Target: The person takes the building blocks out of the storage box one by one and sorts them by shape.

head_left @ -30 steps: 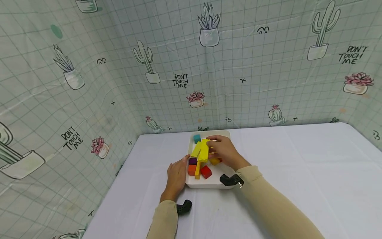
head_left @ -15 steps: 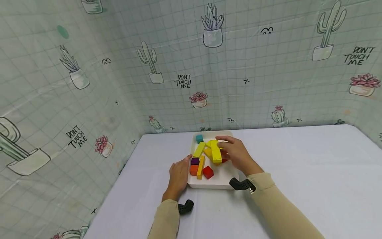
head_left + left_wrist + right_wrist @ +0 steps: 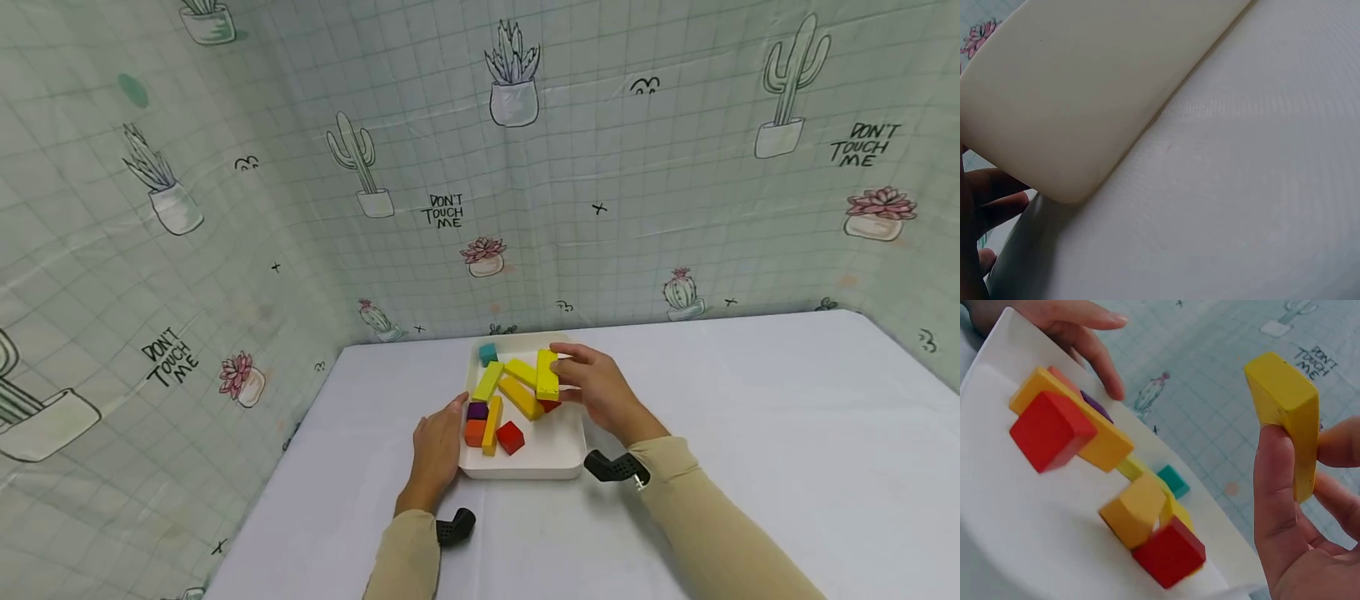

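Observation:
A yellow rectangular block (image 3: pixel 547 375) is pinched between the thumb and fingers of my right hand (image 3: pixel 606 396), over the right side of a white tray (image 3: pixel 555 454). In the right wrist view the yellow block (image 3: pixel 1285 384) stands up from the fingertips, apart from the other blocks. My left hand (image 3: pixel 437 446) lies along the tray's left side with relaxed fingers, its fingertips at the rim. The left wrist view shows the tray's outer wall (image 3: pixel 1072 94) beside those fingers (image 3: pixel 1000 209).
Inside the tray lie a red cube (image 3: pixel 511 437), an orange block (image 3: pixel 475 432), a purple block (image 3: pixel 477 411), a teal cube (image 3: pixel 488 354) and several yellow blocks. Another red block (image 3: pixel 1169 553) sits near the right side. A white cloth (image 3: pixel 712 433) covers the table; patterned fabric hangs behind.
My right hand has carried the yellow block from the middle of the tray toward its right side, uncovering the yellow blocks beneath. The left hand stays at the tray's left edge.

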Tool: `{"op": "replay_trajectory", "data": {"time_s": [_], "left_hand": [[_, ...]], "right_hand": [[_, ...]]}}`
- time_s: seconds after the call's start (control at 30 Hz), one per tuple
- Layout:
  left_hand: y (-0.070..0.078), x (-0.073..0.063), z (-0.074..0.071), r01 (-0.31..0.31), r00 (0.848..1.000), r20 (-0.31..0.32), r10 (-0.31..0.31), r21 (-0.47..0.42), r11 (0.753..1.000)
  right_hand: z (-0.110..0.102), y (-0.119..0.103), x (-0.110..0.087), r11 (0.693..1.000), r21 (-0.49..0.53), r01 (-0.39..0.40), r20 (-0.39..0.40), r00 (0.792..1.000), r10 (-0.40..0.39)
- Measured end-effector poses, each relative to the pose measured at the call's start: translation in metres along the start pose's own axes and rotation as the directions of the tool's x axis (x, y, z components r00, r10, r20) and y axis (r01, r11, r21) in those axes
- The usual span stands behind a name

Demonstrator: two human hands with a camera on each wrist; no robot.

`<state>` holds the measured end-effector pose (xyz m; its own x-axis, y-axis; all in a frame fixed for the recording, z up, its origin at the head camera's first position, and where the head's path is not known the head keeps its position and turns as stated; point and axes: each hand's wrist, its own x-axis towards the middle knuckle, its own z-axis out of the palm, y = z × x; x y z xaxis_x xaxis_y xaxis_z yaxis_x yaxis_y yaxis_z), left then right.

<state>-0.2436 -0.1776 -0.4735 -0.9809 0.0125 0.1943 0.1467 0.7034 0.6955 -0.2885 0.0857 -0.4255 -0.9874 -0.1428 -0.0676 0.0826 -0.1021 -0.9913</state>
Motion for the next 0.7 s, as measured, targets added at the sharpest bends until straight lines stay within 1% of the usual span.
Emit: {"op": "replay_trajectory", "data": {"time_s": [0.13, 0.23, 0.3, 0.47, 0.6, 0.7], "left_hand": [[-0.001, 0.000, -0.001, -0.011, 1.000, -0.011, 0.011, -0.010, 1.000], [-0.002, 0.000, -0.001, -0.012, 1.000, -0.020, 0.012, -0.005, 1.000], [-0.003, -0.001, -0.001, -0.010, 1.000, -0.028, 0.010, -0.010, 1.000], [-0.001, -0.001, -0.002, -0.002, 1.000, -0.024, 0.001, -0.032, 0.999], [0.000, -0.001, -0.003, 0.003, 1.000, -0.024, -0.004, -0.031, 1.000], [0.000, -0.001, -0.003, 0.001, 1.000, -0.018, -0.001, -0.032, 0.999]], "right_hand": [[-0.013, 0.000, -0.003, 1.000, -0.019, 0.011, -0.001, 1.000, -0.011], [-0.024, -0.001, -0.006, 0.999, -0.045, 0.002, 0.010, 1.000, -0.002], [-0.030, -0.003, -0.008, 0.997, -0.079, -0.002, 0.027, 1.000, 0.004], [-0.048, -0.007, -0.011, 0.983, -0.182, 0.014, 0.055, 0.998, -0.004], [-0.063, -0.005, -0.010, 0.980, -0.200, -0.001, 0.038, 0.999, 0.009], [-0.073, -0.002, -0.008, 0.978, -0.206, -0.032, -0.006, 0.999, 0.032]]}}
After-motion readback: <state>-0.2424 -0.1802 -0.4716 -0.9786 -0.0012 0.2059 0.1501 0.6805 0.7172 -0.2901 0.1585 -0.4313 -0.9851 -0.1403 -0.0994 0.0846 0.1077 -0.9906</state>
